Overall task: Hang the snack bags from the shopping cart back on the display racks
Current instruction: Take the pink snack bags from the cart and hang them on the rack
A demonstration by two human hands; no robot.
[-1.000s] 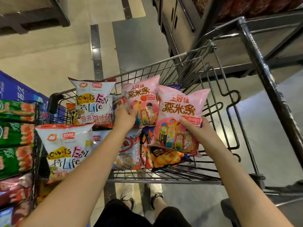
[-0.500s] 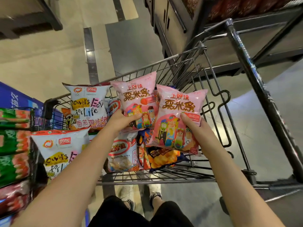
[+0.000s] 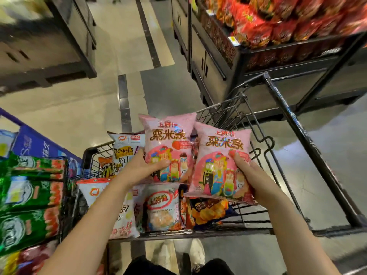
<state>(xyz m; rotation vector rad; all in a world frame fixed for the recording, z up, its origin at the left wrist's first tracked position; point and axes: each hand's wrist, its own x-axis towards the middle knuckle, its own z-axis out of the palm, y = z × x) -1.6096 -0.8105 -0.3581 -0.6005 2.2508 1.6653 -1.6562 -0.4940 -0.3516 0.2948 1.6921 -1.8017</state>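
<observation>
- At the near edge, a person's two bare forearms reach forward over a wire shopping cart (image 3: 256, 147).
- In the cart's basket lie several snack bags: a white bag with red print (image 3: 123, 215) at near left, a pale bag with a red oval logo (image 3: 162, 207) in the middle, and a dark bag showing orange snacks (image 3: 210, 211) to its right.
- The left hand (image 3: 139, 169) is closed on the lower left part of a pink snack bag (image 3: 168, 147), thumb across the front and fingers behind it, and holds it upright above the cart.
- The right hand (image 3: 248, 175) grips a second pink bag (image 3: 220, 165) at its lower right edge, thumb pressed on the front; this bag tilts slightly and its left edge overlaps the first.
- Both pink bags carry dark Chinese lettering, a strawberry and cartoon figures.
- At far left of the cart, another white bag (image 3: 127, 147) stands behind the left hand.
- On the left, a rack holds green packets (image 3: 29, 195).
- Far right, a dark display stand (image 3: 228, 62) carries heaped red packets (image 3: 278, 18).
</observation>
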